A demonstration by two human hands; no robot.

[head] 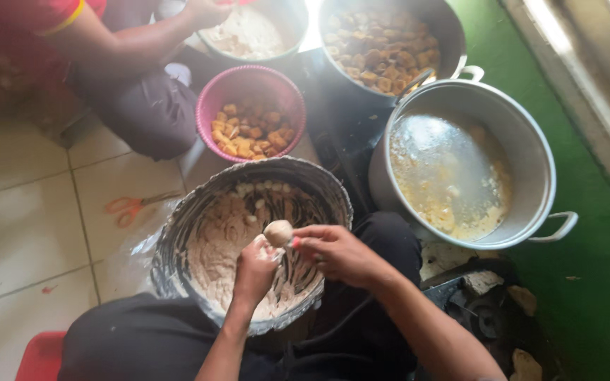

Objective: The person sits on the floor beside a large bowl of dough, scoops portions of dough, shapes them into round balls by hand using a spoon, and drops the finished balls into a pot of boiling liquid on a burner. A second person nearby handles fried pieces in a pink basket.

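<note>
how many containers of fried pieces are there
2: a pink bowl above the paste basin, and a big metal pot at the top, partly cut off. Others may lie outside view.

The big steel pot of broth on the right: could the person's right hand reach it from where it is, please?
Probably yes: the right hand is beside the steel pot, with nothing standing between, though it holds a dough ball.

The dough basin (178,233) sits on the floor (22,233) at centre, both hands over it: left hand (254,271) at 6 o'clock, right hand (337,254) just beside it at 4, a ball (278,232) between them. Basket (210,106) at 12, pot (531,155) at 2, scissors (130,207) at 9.
</note>
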